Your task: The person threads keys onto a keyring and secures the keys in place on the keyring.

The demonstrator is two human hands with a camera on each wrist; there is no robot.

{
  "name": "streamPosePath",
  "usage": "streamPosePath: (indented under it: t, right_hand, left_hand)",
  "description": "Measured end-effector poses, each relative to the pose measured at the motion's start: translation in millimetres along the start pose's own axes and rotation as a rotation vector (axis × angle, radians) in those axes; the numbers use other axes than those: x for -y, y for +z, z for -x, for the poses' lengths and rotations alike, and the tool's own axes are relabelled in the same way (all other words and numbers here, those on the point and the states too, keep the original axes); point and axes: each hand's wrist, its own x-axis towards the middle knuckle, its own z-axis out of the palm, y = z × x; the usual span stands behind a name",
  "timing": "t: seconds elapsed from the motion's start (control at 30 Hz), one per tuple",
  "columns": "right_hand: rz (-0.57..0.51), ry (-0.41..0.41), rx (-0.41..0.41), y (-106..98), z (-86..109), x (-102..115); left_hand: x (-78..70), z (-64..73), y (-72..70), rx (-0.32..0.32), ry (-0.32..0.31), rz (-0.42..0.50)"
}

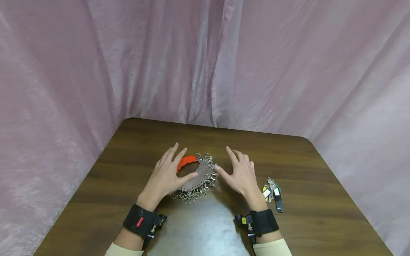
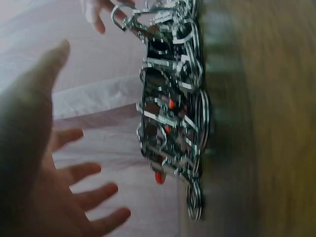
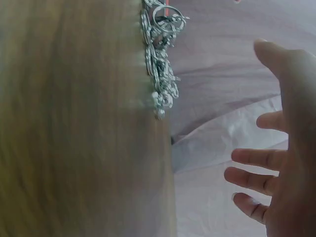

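While both hands hover over the table point(image 1: 320, 209), we see a grey plate point(image 1: 202, 171) with an orange handle point(image 1: 186, 160) lying between them, closer to the left hand point(image 1: 164, 179) than to the right hand point(image 1: 241, 176). Metal clips and rings point(image 1: 193, 195) crowd the plate's near and right edges. We find the left hand spread, its fingers beyond the handle's left side and its thumb reaching across the plate in the head view; from the left wrist we make out a gap between that thumb and the clips. The right hand is spread too, just to the right of the plate, its thumb pointing at the clips, and the right wrist view shows us those clips apart from it. Neither hand grips anything. To the right of the right forearm we notice a bunch of keys point(image 1: 271, 190) with a dark fob point(image 1: 279, 206), and a pinkish curtain point(image 1: 272, 71) hangs behind the table.
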Motion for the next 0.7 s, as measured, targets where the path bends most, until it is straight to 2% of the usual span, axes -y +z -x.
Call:
streamPosePath:
  t: [0.13,0.3,0.53,0.7]
  right_hand:
    - [-0.045,0.031,-0.050,-4,-1.3,-5]
    - [-0.102,0.067,-0.113,-15,-3.1,-20]
    - [-0.068,0.082,-0.082,-34,7.0,-53]
    - [-0.027,0.097,-0.050,-38,20.5,-78]
  left_hand:
    - [-1.8,1.6,-0.6,0.037,0.050,0.029]
    - [-8.2,-2.3,2.2,0.133,0.086,0.047]
    - [-13.5,-8.9,16.2,0.154,0.152,-0.047]
    - [-17.6,-9.7,25.4,0.158,0.184,-0.029]
